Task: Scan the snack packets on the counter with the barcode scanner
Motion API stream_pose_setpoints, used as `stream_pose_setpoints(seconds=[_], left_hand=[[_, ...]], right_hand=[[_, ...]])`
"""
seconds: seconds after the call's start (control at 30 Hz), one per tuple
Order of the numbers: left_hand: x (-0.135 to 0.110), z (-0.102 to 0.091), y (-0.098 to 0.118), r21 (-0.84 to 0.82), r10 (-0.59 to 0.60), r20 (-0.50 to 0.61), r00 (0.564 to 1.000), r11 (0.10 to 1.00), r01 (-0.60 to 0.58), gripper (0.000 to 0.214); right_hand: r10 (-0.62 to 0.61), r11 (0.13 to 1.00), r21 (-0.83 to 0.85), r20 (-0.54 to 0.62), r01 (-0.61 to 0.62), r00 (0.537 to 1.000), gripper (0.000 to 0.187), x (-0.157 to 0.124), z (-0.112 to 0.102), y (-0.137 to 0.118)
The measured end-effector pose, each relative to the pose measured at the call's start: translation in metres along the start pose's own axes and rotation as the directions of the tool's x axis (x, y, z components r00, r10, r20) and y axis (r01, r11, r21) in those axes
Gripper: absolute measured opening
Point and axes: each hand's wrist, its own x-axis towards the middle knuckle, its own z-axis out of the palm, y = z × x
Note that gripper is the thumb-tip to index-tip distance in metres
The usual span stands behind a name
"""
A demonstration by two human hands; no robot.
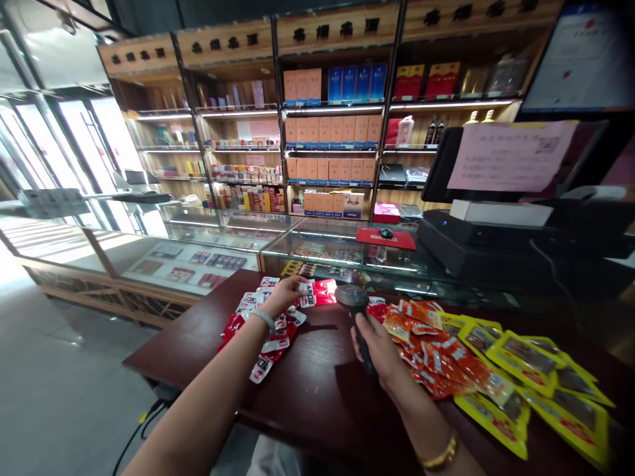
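Observation:
Pinched in my left hand (286, 295) is the white end of a red-and-white snack packet (321, 293), raised over the dark wooden table (307, 370). My right hand (378, 347) wraps around the handle of a black barcode scanner (353, 299). The scanner's head points left at the packet, and a bright glow falls on the packet's near end. Below and beside my left hand lies a pile of similar red-and-white packets (274, 345). Orange packets (436, 354) are heaped just right of my right hand, with yellow packets (528, 363) spread beyond them.
Behind the table runs a glass display counter (317, 241) carrying a red mat (384, 238) and a mouse (385, 233). A monitor (439, 165) with a taped paper stands at the right. Shelves of boxes (330, 132) line the back wall. Cables (129, 443) hang at the lower left.

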Motion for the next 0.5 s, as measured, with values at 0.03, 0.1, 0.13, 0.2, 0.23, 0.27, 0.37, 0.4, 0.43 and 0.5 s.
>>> stream_pose_setpoints(seconds=[0.03, 0.1, 0.13, 0.2, 0.23, 0.27, 0.37, 0.4, 0.43, 0.5], left_hand=[[-0.002, -0.002, 0.002, -0.017, -0.005, -0.001, 1.000, 1.000, 0.005, 0.042], [-0.004, -0.008, 0.002, -0.046, -0.010, 0.005, 1.000, 0.999, 0.010, 0.044], [-0.004, -0.011, 0.001, -0.044, -0.015, 0.009, 1.000, 0.999, 0.015, 0.045], [-0.005, -0.022, -0.002, 0.038, -0.058, 0.004, 0.998, 0.998, 0.058, 0.047], [-0.005, -0.029, -0.003, 0.123, -0.105, -0.016, 0.994, 0.987, 0.106, 0.046], [-0.006, -0.036, -0.004, 0.232, -0.162, -0.051, 0.985, 0.958, 0.170, 0.044], [-0.007, -0.054, -0.004, 0.545, -0.266, -0.272, 0.925, 0.750, 0.375, 0.052], [-0.007, -0.055, -0.002, 0.605, -0.245, -0.339, 0.908, 0.683, 0.410, 0.059], [-0.005, -0.053, 0.002, 0.645, -0.210, -0.378, 0.902, 0.639, 0.419, 0.065], [0.001, -0.035, 0.011, 0.694, -0.147, -0.355, 0.923, 0.620, 0.366, 0.067]], right_hand=[[0.001, 1.000, -0.003, 0.005, -0.001, 1.000, 0.050, 0.001, 0.002, 0.001], [0.001, 1.000, -0.002, 0.006, -0.001, 1.000, 0.050, 0.002, 0.005, 0.002], [0.002, 1.000, 0.002, 0.004, -0.002, 1.000, 0.050, 0.002, 0.006, 0.002], [0.001, 1.000, 0.014, -0.002, -0.001, 1.000, 0.051, -0.001, 0.007, 0.002], [0.000, 1.000, 0.019, -0.002, 0.000, 1.000, 0.051, -0.003, 0.007, 0.002], [0.001, 1.000, 0.024, -0.001, -0.001, 1.000, 0.051, -0.005, 0.006, 0.001], [0.008, 1.000, 0.026, -0.019, -0.008, 1.000, 0.049, -0.011, -0.003, -0.004], [0.010, 1.000, 0.029, -0.035, -0.009, 0.999, 0.049, -0.013, -0.009, -0.005], [0.007, 0.999, 0.034, -0.055, -0.005, 0.998, 0.048, -0.014, -0.015, -0.007], [-0.009, 0.998, 0.053, -0.092, 0.014, 0.996, 0.046, -0.015, -0.030, -0.009]])
